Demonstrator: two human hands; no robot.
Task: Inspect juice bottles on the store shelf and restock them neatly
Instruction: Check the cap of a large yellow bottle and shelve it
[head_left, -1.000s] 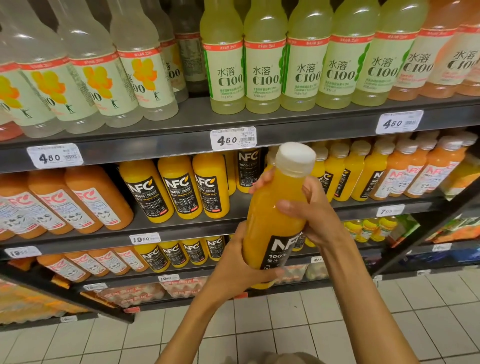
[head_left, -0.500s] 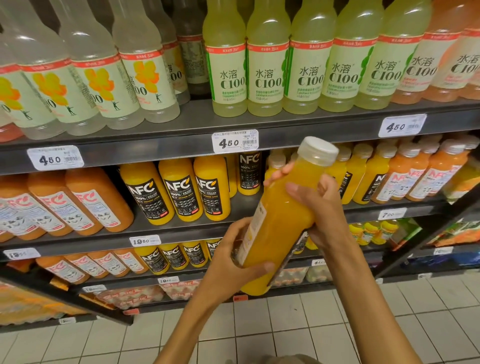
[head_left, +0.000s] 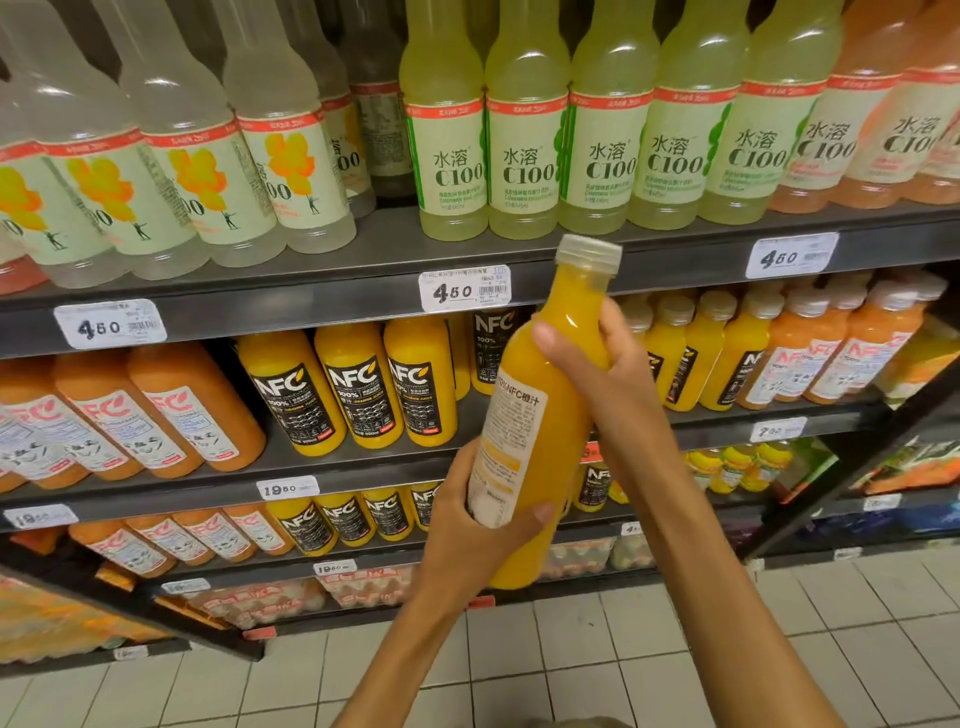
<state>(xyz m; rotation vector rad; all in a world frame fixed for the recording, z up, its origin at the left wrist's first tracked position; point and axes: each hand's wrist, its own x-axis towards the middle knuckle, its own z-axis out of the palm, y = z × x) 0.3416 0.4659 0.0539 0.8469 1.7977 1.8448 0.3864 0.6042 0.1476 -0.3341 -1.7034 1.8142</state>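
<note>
The orange juice bottle of clear, glossy plastic (head_left: 550, 415) is topped by a ribbed, milky plastic cap (head_left: 588, 253), and a smooth white paper-like back label (head_left: 506, 447) is stuck on it. Shiny highlights are seen on the pale green plastic bottles (head_left: 524, 156) up top. The dark grey shelf (head_left: 311, 306) looks like matt painted metal, price tags (head_left: 464, 288) sit under glossy sleeves, and the floor is done in smooth, off-white tiles (head_left: 571, 654).
</note>
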